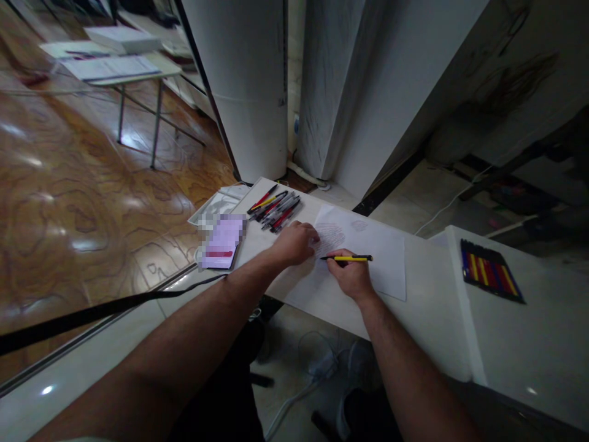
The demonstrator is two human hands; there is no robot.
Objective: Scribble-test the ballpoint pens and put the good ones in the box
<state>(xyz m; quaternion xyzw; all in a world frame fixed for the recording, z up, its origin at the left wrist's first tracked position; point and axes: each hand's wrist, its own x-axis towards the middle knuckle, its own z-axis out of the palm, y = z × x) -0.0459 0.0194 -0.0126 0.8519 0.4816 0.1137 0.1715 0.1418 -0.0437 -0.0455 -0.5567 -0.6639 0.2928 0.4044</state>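
My right hand is closed around a yellow and black pen, its tip at the sheet of white paper. Lines of small handwriting and a small separate scribble mark the paper. Resting on the sheet's left side, my left hand has loosely bent fingers, partly hidden from this angle, and no object shows in it. Just beyond that hand lies a pile of pens in red, black, yellow and grey. A phone with a lit, blurred-out screen is at the left end of the white table.
To the right, a pack of coloured pens lies on a raised white surface. A white cylinder and a wall panel stand behind the table. A small folding table with papers is far left. Cables run along the floor below.
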